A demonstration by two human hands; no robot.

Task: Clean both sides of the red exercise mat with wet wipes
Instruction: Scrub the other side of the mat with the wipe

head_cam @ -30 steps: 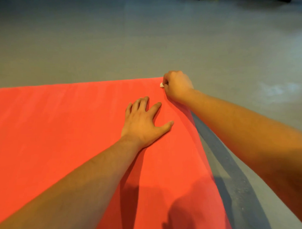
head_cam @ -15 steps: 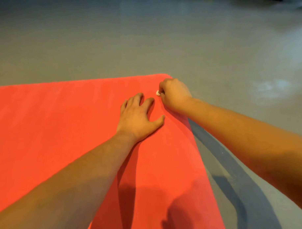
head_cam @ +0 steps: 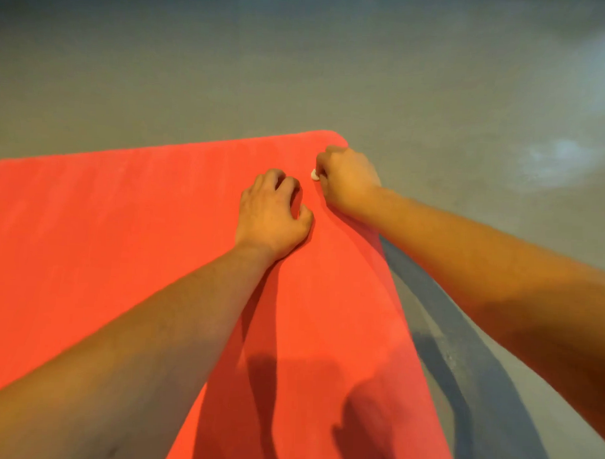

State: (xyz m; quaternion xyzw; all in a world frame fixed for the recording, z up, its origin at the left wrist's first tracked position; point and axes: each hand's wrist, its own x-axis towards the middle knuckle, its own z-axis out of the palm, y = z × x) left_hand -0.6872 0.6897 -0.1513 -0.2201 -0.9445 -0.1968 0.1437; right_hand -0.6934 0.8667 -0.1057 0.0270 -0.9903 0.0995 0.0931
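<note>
Mid-job, by the look of it. Red mat [head_cam: 123, 223] flat on floor [head_cam: 299, 74], one face up. Right hand [head_cam: 347, 177] fisted round small white wipe [head_cam: 314, 174], only a bit poking out by the knuckles, pressed to mat just inside far right corner. Left hand [head_cam: 272, 216] planted on mat just beside, fingers bent, tips digging in, nothing held, prob. bracing. Faint paler streaks across mat's left part, maybe damp from wiping, can't say for sure. Judging: top side partly done at best, corner + right edge in hand; underside not visible, so flip + 2nd side prob. left to do. No wipe pack in view. Floor smooth, grey, concrete-like, dull sheen; dark band [head_cam: 461, 355] along mat's right edge; pale smudge [head_cam: 564, 163] further right. Room dim, far end too dark/blurred to read.
</note>
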